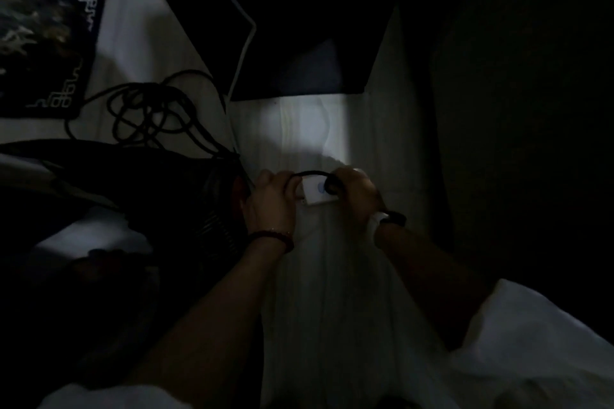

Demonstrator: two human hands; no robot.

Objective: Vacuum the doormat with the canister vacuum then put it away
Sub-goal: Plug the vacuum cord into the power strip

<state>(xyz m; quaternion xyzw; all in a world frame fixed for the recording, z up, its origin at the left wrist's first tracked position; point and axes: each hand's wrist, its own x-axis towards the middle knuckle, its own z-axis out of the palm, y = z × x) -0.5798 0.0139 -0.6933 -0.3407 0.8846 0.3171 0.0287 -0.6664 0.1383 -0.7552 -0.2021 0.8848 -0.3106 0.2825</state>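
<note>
Dim floor scene, seen from above. Pale floor [332, 276] fills the centre; the dark bulk of the vacuum [149, 209] lies at left, its ribbed side just beside the left wrist, its outline mostly lost in shadow; the patterned doormat [46, 43] lies at upper left, well apart from the hands; a loose tangle of black cord [149, 109] rests on the floor between mat and vacuum, running down toward the hands; a small white socket block [315, 192] sits between the two hands, a black plug [332, 185] seated at its right end.

Step in hand, judged: joining or parting plug and block; which of the two cannot be told. To do it well: steady the block, keep the pull or push straight along the pins, grasp the plug body and not the cord, keep fingers off the prongs; the poor light calls for working by touch and slowly.

Left hand [270, 199]: fingers curled about the left end of the block, a strand of cord passing over the knuckles. Right hand [357, 192]: fingers curled around the plug; exact finger placement hidden in the dark.
</note>
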